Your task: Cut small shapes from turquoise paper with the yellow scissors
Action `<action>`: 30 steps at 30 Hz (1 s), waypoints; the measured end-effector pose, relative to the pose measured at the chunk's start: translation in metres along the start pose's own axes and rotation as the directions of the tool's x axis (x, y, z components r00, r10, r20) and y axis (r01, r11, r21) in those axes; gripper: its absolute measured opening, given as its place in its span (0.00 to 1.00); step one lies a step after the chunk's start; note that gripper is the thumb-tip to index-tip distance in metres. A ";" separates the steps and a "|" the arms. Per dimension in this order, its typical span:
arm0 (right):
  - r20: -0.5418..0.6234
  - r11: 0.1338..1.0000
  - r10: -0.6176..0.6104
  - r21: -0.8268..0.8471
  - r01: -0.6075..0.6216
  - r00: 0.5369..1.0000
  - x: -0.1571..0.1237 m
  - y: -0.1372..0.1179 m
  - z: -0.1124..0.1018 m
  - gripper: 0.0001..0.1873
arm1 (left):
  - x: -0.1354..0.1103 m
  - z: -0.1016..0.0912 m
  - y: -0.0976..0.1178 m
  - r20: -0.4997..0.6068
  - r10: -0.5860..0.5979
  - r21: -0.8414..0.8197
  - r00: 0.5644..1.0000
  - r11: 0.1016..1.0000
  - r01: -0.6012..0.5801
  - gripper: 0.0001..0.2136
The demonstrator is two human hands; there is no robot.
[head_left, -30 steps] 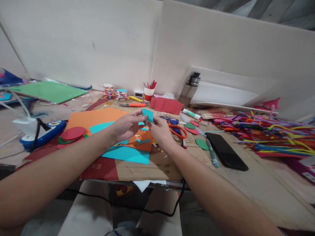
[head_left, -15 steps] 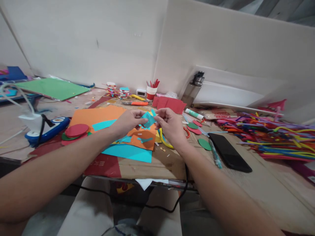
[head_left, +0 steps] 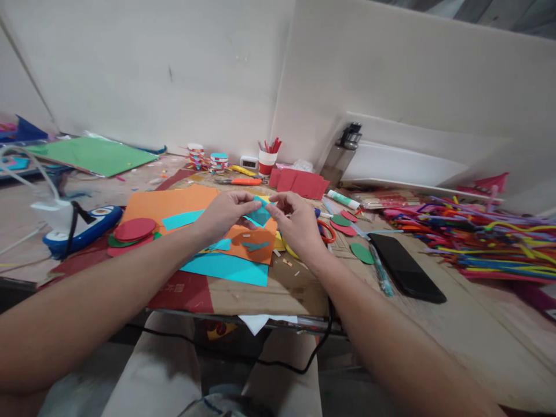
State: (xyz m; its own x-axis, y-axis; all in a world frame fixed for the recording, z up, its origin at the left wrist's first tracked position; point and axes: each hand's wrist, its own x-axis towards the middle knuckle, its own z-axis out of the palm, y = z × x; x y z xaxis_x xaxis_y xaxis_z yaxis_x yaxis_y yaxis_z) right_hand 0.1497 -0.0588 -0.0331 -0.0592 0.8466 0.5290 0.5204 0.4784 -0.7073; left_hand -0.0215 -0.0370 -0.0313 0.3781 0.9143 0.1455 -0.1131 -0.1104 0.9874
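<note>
A small piece of blue paper [head_left: 259, 216] is pinched between both hands above the orange sheets. My left hand [head_left: 228, 214] grips its left side with thumb and fingers closed. On its right side, my right hand [head_left: 297, 223] also pinches the paper, thumb and fingertips near the left thumb. Below them lie orange paper [head_left: 174, 200], a blue paper strip [head_left: 230, 270] and blue scraps [head_left: 256, 247]. Yellow-handled scissors [head_left: 289, 249] are partly covered by my right hand. The fingertips behind the paper are hidden.
To the left are red paper circles [head_left: 135, 229] and a blue power strip [head_left: 82, 231]. A black phone [head_left: 406, 267], glue stick [head_left: 343, 199] and coloured pipe cleaners [head_left: 490, 237] lie to the right. Behind stand a cup of red sticks [head_left: 267, 162] and a bottle [head_left: 341, 153].
My right hand has shifted slightly left, closer to the left hand. The upright blue flap at the paper's top right no longer sticks up, and the paper's angle has changed.
</note>
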 end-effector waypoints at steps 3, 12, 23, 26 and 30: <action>0.049 0.928 0.214 0.302 -0.219 0.976 0.003 0.007 0.003 0.12 | 0.001 -0.001 0.000 -0.036 0.035 -0.029 0.999 0.999 -0.036 0.12; 0.126 0.923 0.189 0.316 -0.221 0.974 0.000 0.004 0.005 0.12 | 0.000 0.001 -0.001 -0.030 0.037 -0.019 0.999 0.999 -0.037 0.12; 0.160 0.799 0.361 0.455 -0.393 0.919 0.001 0.004 0.006 0.10 | 0.005 -0.006 -0.008 0.057 -0.057 0.012 0.997 0.998 0.056 0.13; 0.208 0.779 0.387 0.446 -0.440 0.898 0.000 0.002 0.006 0.11 | 0.006 -0.005 -0.010 0.049 -0.024 0.005 0.999 1.000 0.024 0.12; 0.215 0.773 0.399 0.443 -0.454 0.891 -0.001 -0.002 0.007 0.11 | 0.008 -0.003 -0.012 0.018 -0.007 -0.141 1.000 0.990 0.009 0.11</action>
State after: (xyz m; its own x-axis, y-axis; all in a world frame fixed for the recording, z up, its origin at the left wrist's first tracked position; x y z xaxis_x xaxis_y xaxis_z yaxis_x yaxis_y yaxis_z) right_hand 0.1430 -0.0586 -0.0358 -0.0281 0.9957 0.0881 0.0522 0.0894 -0.9946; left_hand -0.0200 -0.0271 -0.0420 0.3954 0.9078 0.1397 -0.2380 -0.0456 0.9702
